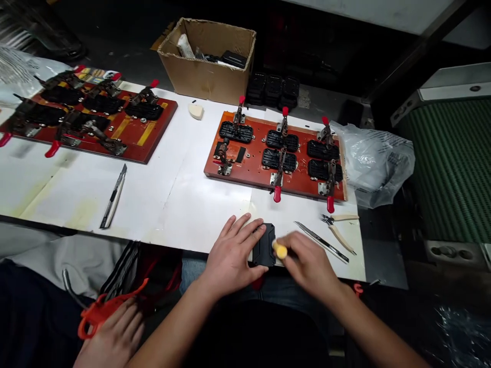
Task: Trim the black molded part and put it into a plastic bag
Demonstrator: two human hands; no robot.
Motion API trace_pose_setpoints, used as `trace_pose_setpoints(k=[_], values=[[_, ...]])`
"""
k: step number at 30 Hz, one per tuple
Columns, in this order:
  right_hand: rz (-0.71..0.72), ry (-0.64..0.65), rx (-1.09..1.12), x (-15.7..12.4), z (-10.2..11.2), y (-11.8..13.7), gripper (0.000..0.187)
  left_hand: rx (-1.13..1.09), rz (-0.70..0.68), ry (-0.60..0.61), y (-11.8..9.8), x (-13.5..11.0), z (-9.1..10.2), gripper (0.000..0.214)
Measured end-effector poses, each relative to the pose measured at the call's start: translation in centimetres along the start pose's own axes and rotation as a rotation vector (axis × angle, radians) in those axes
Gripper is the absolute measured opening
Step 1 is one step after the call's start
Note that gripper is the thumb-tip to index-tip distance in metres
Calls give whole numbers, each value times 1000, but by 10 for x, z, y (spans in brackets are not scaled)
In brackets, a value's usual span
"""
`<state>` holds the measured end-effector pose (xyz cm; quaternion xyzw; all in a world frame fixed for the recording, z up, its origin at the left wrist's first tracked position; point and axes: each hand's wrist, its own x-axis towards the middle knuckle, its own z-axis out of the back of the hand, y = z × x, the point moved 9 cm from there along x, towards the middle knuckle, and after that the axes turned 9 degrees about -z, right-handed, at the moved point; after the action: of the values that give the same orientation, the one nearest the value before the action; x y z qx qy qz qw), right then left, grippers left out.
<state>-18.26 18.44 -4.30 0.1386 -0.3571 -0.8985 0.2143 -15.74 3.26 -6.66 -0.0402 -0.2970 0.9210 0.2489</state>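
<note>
A small black plastic part (264,247) lies on the white table (184,199) near its front edge. My left hand (232,255) rests on the part's left side, fingers spread flat over it, holding it down. My right hand (307,263) is closed on a small yellow piece (280,250), pressed against the part's right edge; the hand is slightly blurred.
An orange clamp jig (253,168) with several black parts sits behind, a second jig (138,133) at far left. A knife (321,242) and cutters (339,230) lie right, another knife (113,197) left. Cardboard box (207,76), plastic bag (378,163). Another person's hand (111,340) holds an orange tool.
</note>
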Motion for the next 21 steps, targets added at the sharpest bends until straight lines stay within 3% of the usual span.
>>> trace_pose_setpoints(k=[3, 8, 11, 13, 16, 18, 21], values=[[6, 77, -19, 3, -10, 4, 20, 0, -10, 5, -1, 0, -1, 88], [-7, -38, -53, 1, -9, 12, 21, 28, -14, -22, -2, -1, 1, 87], [-65, 75, 16, -4, -6, 10, 17, 48, -25, -24, -2, -2, 1, 87], [-140, 42, 3, 10, 18, 2, 26, 66, -28, -24, -1, -2, 0, 90], [-255, -203, -213, 62, 85, -14, 45, 91, -31, -24, 0, -1, 1, 92], [-316, -282, -391, 106, 118, -20, 38, 105, -36, -19, -2, -2, 2, 93], [-342, -259, -438, 155, 138, -22, 28, 115, -28, -1, -4, -3, 3, 94]])
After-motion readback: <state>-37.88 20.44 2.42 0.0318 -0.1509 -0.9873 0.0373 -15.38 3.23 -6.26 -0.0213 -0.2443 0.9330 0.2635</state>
